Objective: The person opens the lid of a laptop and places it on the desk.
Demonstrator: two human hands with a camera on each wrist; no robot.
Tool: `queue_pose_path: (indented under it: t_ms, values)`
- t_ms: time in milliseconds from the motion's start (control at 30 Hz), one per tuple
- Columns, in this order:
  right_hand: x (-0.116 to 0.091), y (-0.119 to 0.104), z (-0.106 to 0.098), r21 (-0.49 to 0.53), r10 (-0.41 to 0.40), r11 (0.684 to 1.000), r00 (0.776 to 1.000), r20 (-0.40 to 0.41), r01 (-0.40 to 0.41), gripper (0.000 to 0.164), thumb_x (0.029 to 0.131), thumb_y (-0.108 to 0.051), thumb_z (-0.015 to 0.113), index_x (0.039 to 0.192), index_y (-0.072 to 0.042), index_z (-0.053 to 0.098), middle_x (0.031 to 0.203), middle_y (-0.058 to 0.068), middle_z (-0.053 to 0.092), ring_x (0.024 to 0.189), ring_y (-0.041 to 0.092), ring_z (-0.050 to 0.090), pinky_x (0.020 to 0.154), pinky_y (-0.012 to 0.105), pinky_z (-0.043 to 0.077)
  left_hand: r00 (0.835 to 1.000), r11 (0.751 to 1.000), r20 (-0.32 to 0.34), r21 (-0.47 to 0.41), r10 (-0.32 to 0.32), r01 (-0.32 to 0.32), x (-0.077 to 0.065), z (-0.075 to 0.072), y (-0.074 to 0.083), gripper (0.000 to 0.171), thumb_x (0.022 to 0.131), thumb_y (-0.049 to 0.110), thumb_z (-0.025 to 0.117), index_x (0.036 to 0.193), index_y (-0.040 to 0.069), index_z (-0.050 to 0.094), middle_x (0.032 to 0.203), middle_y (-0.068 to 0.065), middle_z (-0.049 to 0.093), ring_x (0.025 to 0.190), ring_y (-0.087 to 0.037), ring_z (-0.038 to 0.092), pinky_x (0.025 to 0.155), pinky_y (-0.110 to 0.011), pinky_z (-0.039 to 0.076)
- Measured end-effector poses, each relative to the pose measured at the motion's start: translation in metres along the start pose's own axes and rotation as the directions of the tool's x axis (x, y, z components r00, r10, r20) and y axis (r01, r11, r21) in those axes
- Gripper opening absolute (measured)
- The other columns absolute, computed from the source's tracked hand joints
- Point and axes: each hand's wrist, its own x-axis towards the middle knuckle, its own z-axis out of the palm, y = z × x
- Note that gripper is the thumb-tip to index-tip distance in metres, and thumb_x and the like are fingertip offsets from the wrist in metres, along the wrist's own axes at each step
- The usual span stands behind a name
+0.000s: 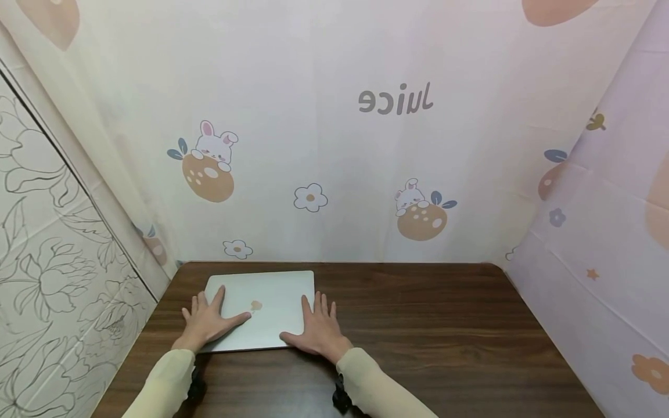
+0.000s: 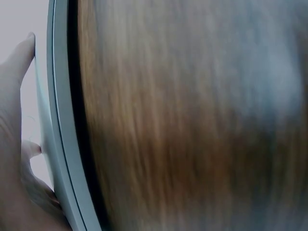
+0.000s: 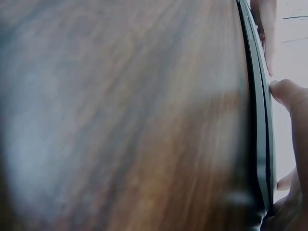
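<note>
Examining the grip first, we find both hands released, fingers straight and spread: the left hand [image 1: 206,318] and the right hand [image 1: 317,328] rest on a closed silver laptop [image 1: 282,290], each with its thumb laid on the top surface. Only the head view gives us both hands whole, together with the logo [image 1: 255,305], which sits just beyond the left thumb's tip at about 1 o'clock. The left wrist view adds what the head view does not resolve: the thin seam running along the laptop's edge [image 2: 67,130], with a dark strip beneath it. The right wrist view shows the same kind of edge, with part of the other hand towards 1 o'clock.

We place the laptop between the hands: it extends towards 3 o'clock from the left hand and 10 o'clock from the right, whose outer fingers reach past its side.

Further out, we note pale sleeves [image 1: 164,380] and a dark device [image 1: 342,397] under the right wrist. The brown table [image 1: 444,325] spreads towards 3 o'clock, blurred in both wrist views. Beyond it, at 12 o'clock, hangs a printed cloth [image 1: 313,133]; at 9 o'clock, a flower-patterned panel [image 1: 57,273].
</note>
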Motion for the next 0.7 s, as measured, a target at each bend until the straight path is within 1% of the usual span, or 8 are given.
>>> queue_pose_path:
  t_ms: [333, 433, 533, 700]
  values:
    - [-0.007, 0.008, -0.005, 0.018, 0.004, 1.0, 1.0, -0.002, -0.004, 0.109, 0.085, -0.079, 0.057, 0.164, -0.009, 0.027, 0.167, 0.031, 0.015, 0.157, 0.047, 0.013, 0.124, 0.067, 0.013, 1.0, 1.0, 0.008, 0.008, -0.007, 0.006, 0.0, 0.005, 0.009, 0.126, 0.078, 0.085, 0.062, 0.164, 0.003, 0.019, 0.156, -0.047, 0.007, 0.145, -0.071, -0.002, 0.106, -0.088, -0.002]
    - [-0.009, 0.011, -0.006, 0.026, 0.003, 1.0, 1.0, -0.005, -0.003, 0.109, 0.085, -0.079, 0.058, 0.163, -0.009, 0.028, 0.167, 0.031, 0.015, 0.157, 0.047, 0.013, 0.123, 0.067, 0.013, 1.0, 1.0, 0.005, -0.002, -0.004, 0.004, -0.001, 0.007, 0.011, 0.126, 0.078, 0.084, 0.063, 0.164, 0.003, 0.02, 0.156, -0.047, 0.007, 0.145, -0.072, -0.002, 0.105, -0.088, -0.002]
    - [-0.01, 0.015, -0.006, 0.013, 0.01, 1.0, 1.0, -0.001, -0.01, 0.109, 0.085, -0.08, 0.057, 0.164, -0.01, 0.027, 0.168, 0.03, 0.014, 0.158, 0.046, 0.012, 0.124, 0.066, 0.012, 1.0, 1.0, 0.0, -0.011, 0.002, -0.002, -0.002, 0.008, 0.015, 0.126, 0.078, 0.084, 0.064, 0.163, 0.003, 0.02, 0.155, -0.047, 0.007, 0.144, -0.072, -0.001, 0.105, -0.088, -0.001]
    - [-0.012, 0.019, -0.007, 0.011, 0.005, 1.0, 1.0, -0.007, -0.005, 0.109, 0.086, -0.08, 0.056, 0.164, -0.009, 0.027, 0.168, 0.031, 0.014, 0.157, 0.047, 0.012, 0.124, 0.067, 0.012, 1.0, 1.0, 0.0, -0.02, 0.004, -0.004, -0.003, 0.011, 0.02, 0.126, 0.078, 0.083, 0.064, 0.164, 0.003, 0.02, 0.156, -0.047, 0.006, 0.145, -0.072, -0.002, 0.106, -0.087, -0.001]
